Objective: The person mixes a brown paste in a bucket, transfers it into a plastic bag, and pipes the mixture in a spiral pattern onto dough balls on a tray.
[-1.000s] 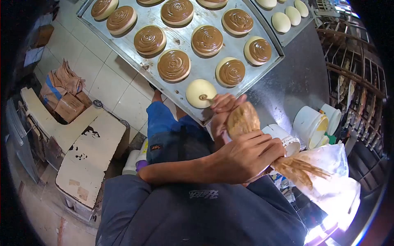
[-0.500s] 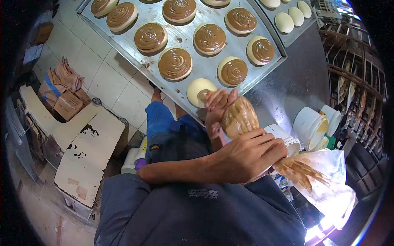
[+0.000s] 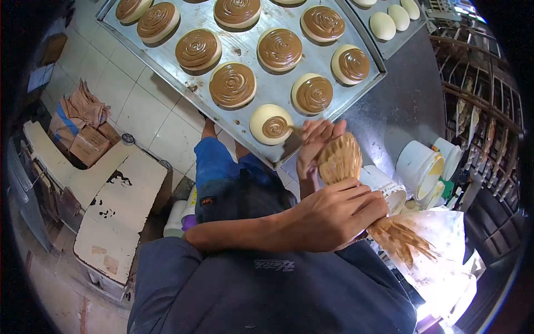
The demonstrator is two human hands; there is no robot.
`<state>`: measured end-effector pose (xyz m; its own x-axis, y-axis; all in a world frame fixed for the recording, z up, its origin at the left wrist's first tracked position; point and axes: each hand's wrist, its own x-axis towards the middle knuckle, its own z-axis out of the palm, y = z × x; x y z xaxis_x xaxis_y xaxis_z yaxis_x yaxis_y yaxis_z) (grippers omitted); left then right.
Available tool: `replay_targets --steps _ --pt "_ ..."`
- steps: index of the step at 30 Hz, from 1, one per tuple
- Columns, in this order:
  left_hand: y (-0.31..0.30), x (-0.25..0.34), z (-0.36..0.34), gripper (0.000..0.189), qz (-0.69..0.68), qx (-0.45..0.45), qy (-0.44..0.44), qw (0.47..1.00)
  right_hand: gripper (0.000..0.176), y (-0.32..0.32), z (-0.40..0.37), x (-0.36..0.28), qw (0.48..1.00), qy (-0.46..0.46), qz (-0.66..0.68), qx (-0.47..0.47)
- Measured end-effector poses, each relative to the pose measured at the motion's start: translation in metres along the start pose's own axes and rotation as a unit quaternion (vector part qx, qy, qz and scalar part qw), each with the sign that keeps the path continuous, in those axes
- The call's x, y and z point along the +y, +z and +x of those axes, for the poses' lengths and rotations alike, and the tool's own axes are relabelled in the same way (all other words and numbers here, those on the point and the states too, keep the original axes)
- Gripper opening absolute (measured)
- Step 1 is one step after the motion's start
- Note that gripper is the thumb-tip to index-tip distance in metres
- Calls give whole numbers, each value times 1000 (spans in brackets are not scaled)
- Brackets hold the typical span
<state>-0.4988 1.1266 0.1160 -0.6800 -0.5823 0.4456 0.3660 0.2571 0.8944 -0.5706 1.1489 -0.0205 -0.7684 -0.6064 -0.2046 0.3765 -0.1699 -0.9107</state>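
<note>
My left hand is wrapped round the gathered upper part of a clear piping bag smeared with brown filling. The bag's loose end spreads out to the right of that fist. My right hand closes round the bag near its narrow tip, which points left, just off a pale round bun. A small brown spiral lies on this bun, right of its middle. Other buns on the metal tray, such as the nearby bun, carry wide brown swirls.
A second tray with plain pale buns stands at upper right on a dark table. White tubs sit at the right near a wire rack. A worn white board and a cardboard box are at left.
My right hand and the bag's tip have moved right, away from the bun. The brown spiral on it now shows in full. My left hand keeps its hold.
</note>
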Motion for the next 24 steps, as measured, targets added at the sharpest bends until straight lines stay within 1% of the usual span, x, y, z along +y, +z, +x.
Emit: replay_targets --steps 1,2,3,5,8,10,11,14,15,17,20,22,23,24 --pt "1 -2 1 39 21 -2 5 1000 52 25 6 -11 994 59 10 87" --pt "1 -3 2 39 42 -4 9 999 52 41 8 -13 977 119 20 174" --pt "0 -2 2 38 47 -8 2 999 54 37 4 1 999 33 -3 2" --pt "-6 -1 3 36 54 -18 -10 998 55 18 -18 24 992 87 90 20" --pt "-8 3 1 33 17 -18 -20 999 53 -23 -24 20 997 47 34 -59" --pt "-4 2 1 31 5 -8 -24 1000 52 -22 -5 4 999 -14 5 -37" --pt "-1 1 1 30 -1 -5 -26 1000 51 -11 5 -2 996 43 2 74" --pt "1 -3 2 30 50 3 -8 999 51 39 8 -1 999 27 -41 14" --pt "-1 -2 2 30 50 -5 -15 999 51 26 2 10 996 27 -87 7" --pt "-8 2 2 28 47 -17 -29 998 51 -37 -30 55 983 27 -181 -7" --pt "-11 6 1 26 24 -30 -39 999 51 -43 -20 6 971 36 -188 -145" --pt "-1 1 -1 25 17 -6 -29 999 50 -26 4 -3 997 2 -21 -71" --pt "2 -1 -2 24 15 5 -24 1000 49 -10 13 -10 1000 20 -9 -1" --pt "3 -1 -1 24 31 6 -20 999 48 -7 21 7 1000 9 12 -4"
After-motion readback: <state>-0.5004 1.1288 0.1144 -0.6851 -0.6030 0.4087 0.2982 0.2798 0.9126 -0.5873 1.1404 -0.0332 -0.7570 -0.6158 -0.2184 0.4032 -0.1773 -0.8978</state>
